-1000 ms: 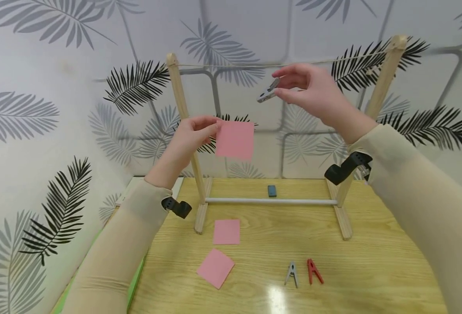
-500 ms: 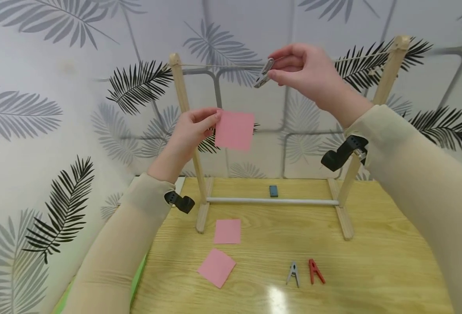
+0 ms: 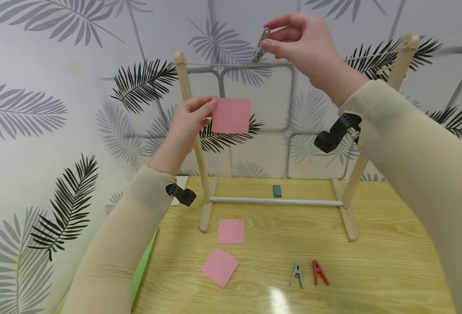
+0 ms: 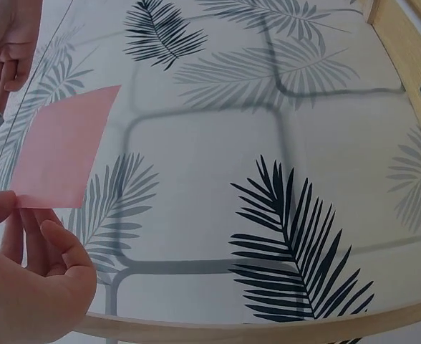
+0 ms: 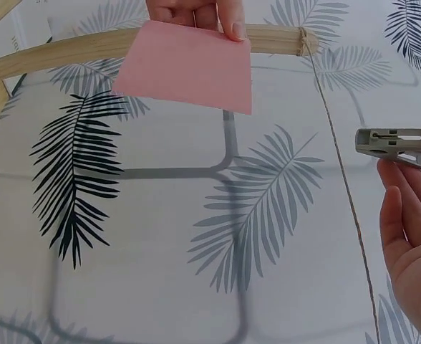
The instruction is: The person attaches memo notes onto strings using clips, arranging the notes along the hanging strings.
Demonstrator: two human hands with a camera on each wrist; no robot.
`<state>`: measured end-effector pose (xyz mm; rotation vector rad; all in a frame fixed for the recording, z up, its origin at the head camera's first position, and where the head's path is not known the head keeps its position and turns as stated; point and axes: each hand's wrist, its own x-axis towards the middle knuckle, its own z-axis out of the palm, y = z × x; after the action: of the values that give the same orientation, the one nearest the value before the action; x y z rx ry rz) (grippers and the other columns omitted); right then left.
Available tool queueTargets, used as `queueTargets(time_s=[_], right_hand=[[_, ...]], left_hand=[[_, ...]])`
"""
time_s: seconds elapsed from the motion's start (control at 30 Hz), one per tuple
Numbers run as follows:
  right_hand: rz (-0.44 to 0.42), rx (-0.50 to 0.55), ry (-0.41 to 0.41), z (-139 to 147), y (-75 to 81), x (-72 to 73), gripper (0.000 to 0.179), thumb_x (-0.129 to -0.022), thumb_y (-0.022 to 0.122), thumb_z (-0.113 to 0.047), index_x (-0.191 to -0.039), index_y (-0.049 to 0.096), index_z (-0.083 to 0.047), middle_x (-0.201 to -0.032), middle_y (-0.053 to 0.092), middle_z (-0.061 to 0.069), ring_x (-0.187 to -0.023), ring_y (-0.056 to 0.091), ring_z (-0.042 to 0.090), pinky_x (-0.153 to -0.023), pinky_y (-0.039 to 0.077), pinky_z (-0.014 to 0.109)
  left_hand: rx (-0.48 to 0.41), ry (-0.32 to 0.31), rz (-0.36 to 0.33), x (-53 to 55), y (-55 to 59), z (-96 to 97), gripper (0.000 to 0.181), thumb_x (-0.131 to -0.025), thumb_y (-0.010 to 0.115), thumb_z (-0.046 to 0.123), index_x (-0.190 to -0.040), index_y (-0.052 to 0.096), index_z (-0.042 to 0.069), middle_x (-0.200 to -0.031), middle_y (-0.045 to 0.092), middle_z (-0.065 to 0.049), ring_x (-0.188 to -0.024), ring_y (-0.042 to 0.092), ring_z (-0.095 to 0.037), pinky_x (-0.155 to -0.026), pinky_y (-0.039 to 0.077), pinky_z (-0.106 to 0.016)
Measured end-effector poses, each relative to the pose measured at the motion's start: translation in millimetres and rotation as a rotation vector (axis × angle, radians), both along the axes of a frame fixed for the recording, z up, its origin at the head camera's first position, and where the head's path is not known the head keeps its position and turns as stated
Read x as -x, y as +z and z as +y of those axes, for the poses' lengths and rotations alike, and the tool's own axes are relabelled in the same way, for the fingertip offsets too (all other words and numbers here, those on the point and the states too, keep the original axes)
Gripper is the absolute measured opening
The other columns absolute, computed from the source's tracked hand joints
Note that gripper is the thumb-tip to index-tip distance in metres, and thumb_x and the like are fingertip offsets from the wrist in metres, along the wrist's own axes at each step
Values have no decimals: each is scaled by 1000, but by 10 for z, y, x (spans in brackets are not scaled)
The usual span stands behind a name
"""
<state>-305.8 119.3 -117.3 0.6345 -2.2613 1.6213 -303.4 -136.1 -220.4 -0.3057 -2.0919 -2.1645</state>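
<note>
Pink squares (image 3: pixel 231 114) number three, clothespins (image 3: pixel 261 44) three, perhaps a blue fourth.

A pale wall (image 3: pixel 39 56) printed with grey and black palm leaves backs a light wooden table (image 3: pixel 372 270).

Three square pink paper sheets show in all: one raised in the air (image 3: pixel 231 115), and two lying on the desk, one nearer the frame (image 3: pixel 231 230) and one closer to the front edge (image 3: pixel 220 267). There are three clothespegs: one grey peg up at the string (image 3: pixel 260 45), one grey peg on the desk (image 3: pixel 297 274) and one red peg just beside it (image 3: pixel 320 272). One wooden drying frame with two upright posts and a string across the top (image 3: pixel 195 144) stands on the desk. One small dark blue-grey block (image 3: pixel 277 190) lies behind the frame's white crossbar. Two hands are in view, the left hand (image 3: pixel 188 122) and the right hand (image 3: pixel 305 43).
</note>
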Motion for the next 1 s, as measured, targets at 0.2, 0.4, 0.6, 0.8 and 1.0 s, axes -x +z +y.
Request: queueTargets(time_s=[0.2, 0.4, 0.6, 0.8, 1.0], right_hand=[[-1, 19, -7, -80, 54, 39, 42, -87, 77, -23, -126, 65, -14, -101, 70, -6, -99, 62, 13, -97, 47, 27], [-23, 27, 27, -233, 51, 90, 41, -89, 75, -25, -126, 63, -13, -110, 71, 0, -100, 63, 16, -92, 49, 27], [-47, 3, 39, -350, 30, 101, 43, -91, 72, -25, -131, 60, -12, -116, 70, 3, -103, 63, 15, -94, 50, 28], [-34, -21, 16, -430, 43, 99, 41, -90, 73, -25, -126, 62, -10, -116, 70, 2, -102, 63, 12, -93, 50, 26], [-26, -54, 4, -487, 52, 89, 38, -91, 71, -25, -125, 63, -9, -117, 69, 4, -102, 63, 12, -96, 50, 26]], left_hand=[[-6, 13, 39, 31, 12, -1, 31, -98, 62, 15, -125, 64, -1, -88, 66, 7, -87, 59, -12, -74, 44, -24], [3, 59, 70, 61, 34, -23, 29, -99, 62, 17, -122, 66, 1, -91, 66, 5, -88, 59, -12, -77, 47, -23], [-40, 64, 76, 76, 39, -3, 27, -98, 63, 15, -120, 67, 1, -91, 66, 3, -84, 58, -13, -75, 48, -23], [-56, 54, 109, 63, 76, 13, 27, -98, 63, 15, -121, 67, 1, -91, 67, 4, -83, 58, -12, -76, 48, -23], [-48, 61, 119, 37, 92, 19, 29, -98, 62, 16, -122, 67, 1, -94, 67, 3, -85, 58, -12, -81, 48, -26]])
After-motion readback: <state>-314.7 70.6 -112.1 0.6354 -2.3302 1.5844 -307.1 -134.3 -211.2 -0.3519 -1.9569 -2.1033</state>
